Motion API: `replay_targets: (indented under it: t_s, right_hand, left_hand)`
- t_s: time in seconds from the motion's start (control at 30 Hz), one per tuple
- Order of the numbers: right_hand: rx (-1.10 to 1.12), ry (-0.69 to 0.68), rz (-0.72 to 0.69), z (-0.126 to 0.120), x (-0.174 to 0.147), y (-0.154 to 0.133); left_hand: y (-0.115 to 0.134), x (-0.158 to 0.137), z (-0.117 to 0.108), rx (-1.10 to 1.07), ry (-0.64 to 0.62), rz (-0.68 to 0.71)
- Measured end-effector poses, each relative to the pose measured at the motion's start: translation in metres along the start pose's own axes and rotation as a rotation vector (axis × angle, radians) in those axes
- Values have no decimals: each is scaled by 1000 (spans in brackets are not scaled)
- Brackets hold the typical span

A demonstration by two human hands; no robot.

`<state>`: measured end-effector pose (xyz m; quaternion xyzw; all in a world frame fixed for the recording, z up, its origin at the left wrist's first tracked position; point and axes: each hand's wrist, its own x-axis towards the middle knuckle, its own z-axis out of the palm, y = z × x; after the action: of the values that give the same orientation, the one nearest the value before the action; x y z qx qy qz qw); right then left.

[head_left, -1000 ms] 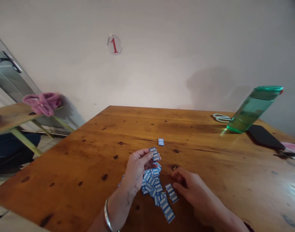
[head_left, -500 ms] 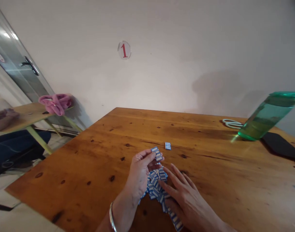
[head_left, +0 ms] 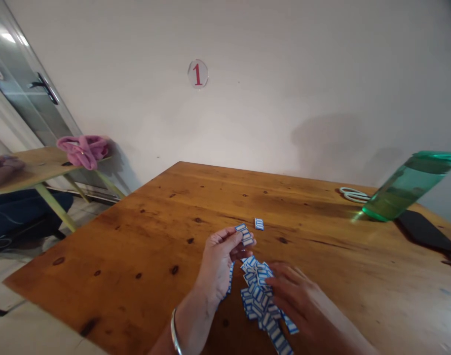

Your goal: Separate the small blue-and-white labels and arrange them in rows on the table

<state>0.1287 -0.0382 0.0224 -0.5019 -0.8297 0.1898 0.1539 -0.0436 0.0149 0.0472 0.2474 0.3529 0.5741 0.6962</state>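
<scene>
Many strips (head_left: 257, 301) litter a table (head_left: 155, 222) near a wall (head_left: 270, 59).

Blue-white strips (head_left: 258, 297) lie heaped, a lone piece (head_left: 259, 224) beyond, a held piece (head_left: 246, 236) raised.

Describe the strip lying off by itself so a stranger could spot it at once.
On the wooden table, look just beyond the left hand and its pinched strip. A small blue-and-white strip lies flat there. Unlike the heaped strips by the right hand, it lies alone.
</scene>
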Motion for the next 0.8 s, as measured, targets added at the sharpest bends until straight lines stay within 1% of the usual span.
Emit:
replay_targets:
  t_s: [0.07,0.13,0.33,0.43,0.53,0.67,0.73,0.8]
  right_hand:
    - [30,5,45,0,6,0]
    - [29,-21,74,1,13,-3]
    - [-29,-182,-3,3,25,-15]
    - [-52,-214,-13,2,26,-16]
    - [-32,-180,-16,5,25,-13]
    - [63,-53,1,9,25,-6]
    - [175,9,68,10,26,-2]
    - [383,21,160,8,26,2]
  left_hand:
    - [0,0,0,-12,-6,-2]
    - [0,0,-1,-14,-11,-4]
    - [0,-1,-2,-11,-34,1]
    - [-1,-1,-3,-2,-29,-5]
    - [-2,-1,-3,5,-30,-7]
    - [-5,0,-4,26,-40,-6]
    - [-6,1,-4,46,-41,0]
    - [-7,2,-4,81,-36,0]
